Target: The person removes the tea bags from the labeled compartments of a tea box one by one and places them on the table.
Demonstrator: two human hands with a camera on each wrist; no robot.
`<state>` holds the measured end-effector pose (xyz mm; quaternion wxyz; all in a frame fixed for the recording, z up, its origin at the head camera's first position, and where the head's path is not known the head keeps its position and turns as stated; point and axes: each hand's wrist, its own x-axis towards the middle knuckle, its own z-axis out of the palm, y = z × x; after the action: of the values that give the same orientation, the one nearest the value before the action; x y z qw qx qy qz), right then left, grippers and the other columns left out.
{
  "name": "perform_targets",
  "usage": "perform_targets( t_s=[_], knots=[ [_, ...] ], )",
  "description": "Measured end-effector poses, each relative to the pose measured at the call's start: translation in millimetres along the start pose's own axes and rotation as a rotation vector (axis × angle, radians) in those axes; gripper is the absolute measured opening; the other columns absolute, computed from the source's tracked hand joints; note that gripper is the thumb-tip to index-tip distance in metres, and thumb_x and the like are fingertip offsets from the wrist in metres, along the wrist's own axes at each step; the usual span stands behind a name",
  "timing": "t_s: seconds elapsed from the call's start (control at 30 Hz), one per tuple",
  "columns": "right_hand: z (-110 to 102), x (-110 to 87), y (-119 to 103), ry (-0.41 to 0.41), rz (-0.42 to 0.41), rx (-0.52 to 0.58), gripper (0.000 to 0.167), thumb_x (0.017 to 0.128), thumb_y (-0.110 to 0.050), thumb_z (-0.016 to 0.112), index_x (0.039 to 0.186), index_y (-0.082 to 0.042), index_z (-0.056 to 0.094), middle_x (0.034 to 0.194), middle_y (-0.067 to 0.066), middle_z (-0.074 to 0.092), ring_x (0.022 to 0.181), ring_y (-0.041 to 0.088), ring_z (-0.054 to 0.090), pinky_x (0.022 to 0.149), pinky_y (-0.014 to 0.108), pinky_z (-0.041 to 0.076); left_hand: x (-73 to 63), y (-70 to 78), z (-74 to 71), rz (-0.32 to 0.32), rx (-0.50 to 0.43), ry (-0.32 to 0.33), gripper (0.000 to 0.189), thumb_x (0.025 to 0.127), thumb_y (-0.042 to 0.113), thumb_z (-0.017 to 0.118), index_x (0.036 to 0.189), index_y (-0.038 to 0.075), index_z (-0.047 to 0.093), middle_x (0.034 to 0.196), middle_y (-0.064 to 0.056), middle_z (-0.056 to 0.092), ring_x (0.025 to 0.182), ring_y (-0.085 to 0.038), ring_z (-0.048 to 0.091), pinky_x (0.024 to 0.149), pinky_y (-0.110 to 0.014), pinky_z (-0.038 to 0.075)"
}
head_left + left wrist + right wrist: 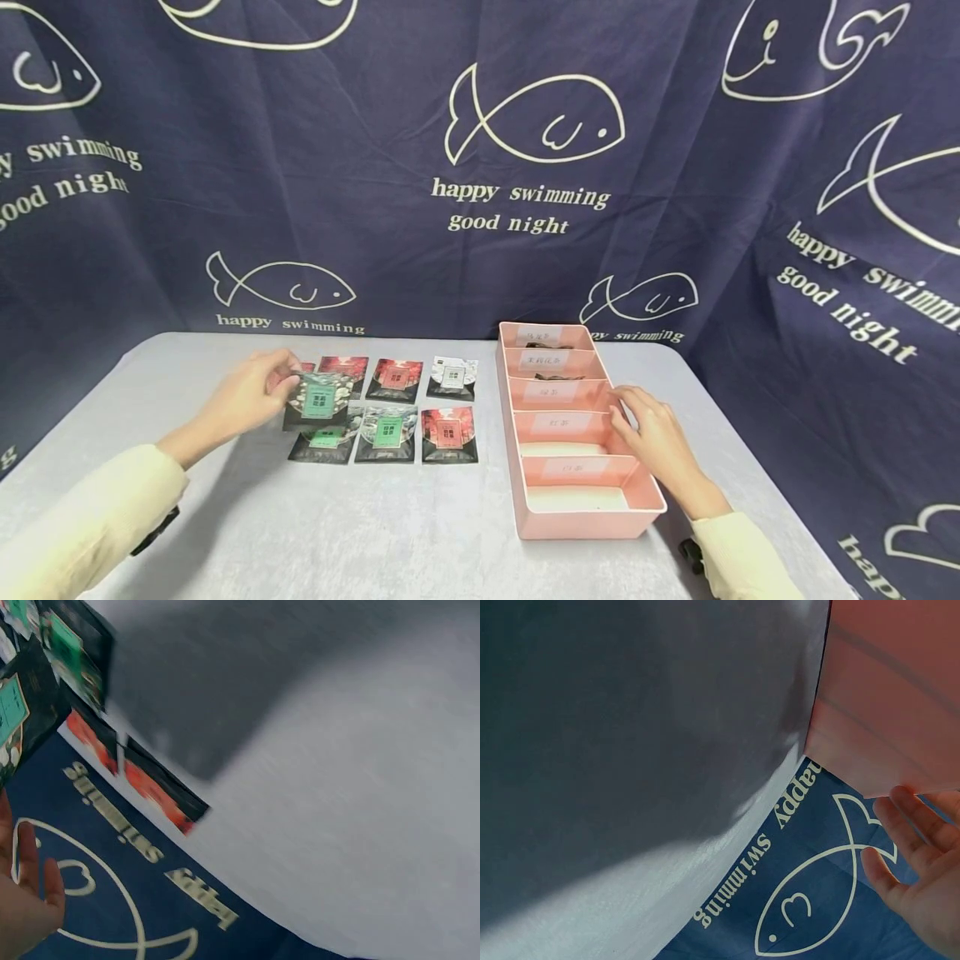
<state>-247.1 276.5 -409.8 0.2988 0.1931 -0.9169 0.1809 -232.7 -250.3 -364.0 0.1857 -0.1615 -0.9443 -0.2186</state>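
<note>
My left hand pinches a dark tea sachet with a green label at its upper left edge, raised over other sachets. In the left wrist view, the same sachet is cut off by the frame edge. Below it lies a green-labelled sachet, partly covered. My right hand rests at the right rim of a pink divided box, its fingertips on the edge. The right wrist view shows these fingers fairly straight against the box's wall.
Two rows of sachets lie left of the box, among them a green one, red ones and a white-and-black one. Labelled dividers split the box; dark packets show in its two far compartments. A blue curtain stands behind the table.
</note>
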Motion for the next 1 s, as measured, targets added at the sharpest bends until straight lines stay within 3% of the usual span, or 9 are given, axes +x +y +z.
perform_targets(
  t_s=[0.13,0.3,0.7,1.0],
  knots=[
    [-1,0.5,0,0.003,-0.004,0.000,0.024,0.082,-0.012,0.058,0.102,-0.001,0.063,0.101,0.016,0.064,0.094,0.033,0.060,0.076,0.050,0.042,-5.0,-14.1,-10.5,0.001,0.039,-0.045,0.009,0.080,0.008,0.060,0.087,0.012,0.057,0.074,-0.004,0.060,0.073,-0.026,0.055,0.064,-0.043,0.044],
    [-1,0.5,0,0.003,-0.002,0.001,0.025,0.082,-0.013,0.058,0.103,0.000,0.063,0.102,0.016,0.063,0.094,0.033,0.060,0.075,0.050,0.042,-8.6,-29.5,-22.7,-0.023,0.004,-0.127,0.010,0.080,0.006,0.061,0.088,0.009,0.057,0.084,-0.013,0.065,0.082,-0.036,0.059,0.071,-0.056,0.043],
    [-2,1.0,-1,-0.007,0.006,-0.002,0.025,0.083,-0.013,0.058,0.104,-0.001,0.062,0.103,0.016,0.063,0.097,0.033,0.059,0.077,0.051,0.041,-17.1,-58.0,-29.4,-0.038,0.004,-0.231,0.010,0.077,0.002,0.062,0.080,0.010,0.056,0.076,-0.001,0.061,0.074,-0.018,0.056,0.067,-0.043,0.044],
    [-1,0.2,-1,-0.001,0.002,-0.002,0.024,0.082,-0.011,0.058,0.103,0.000,0.063,0.102,0.016,0.064,0.095,0.033,0.060,0.076,0.050,0.042,-21.9,-69.3,-19.0,-0.080,0.051,-0.256,0.006,0.077,0.007,0.061,0.080,0.010,0.057,0.077,-0.005,0.063,0.071,-0.020,0.057,0.064,-0.044,0.045]
  ],
)
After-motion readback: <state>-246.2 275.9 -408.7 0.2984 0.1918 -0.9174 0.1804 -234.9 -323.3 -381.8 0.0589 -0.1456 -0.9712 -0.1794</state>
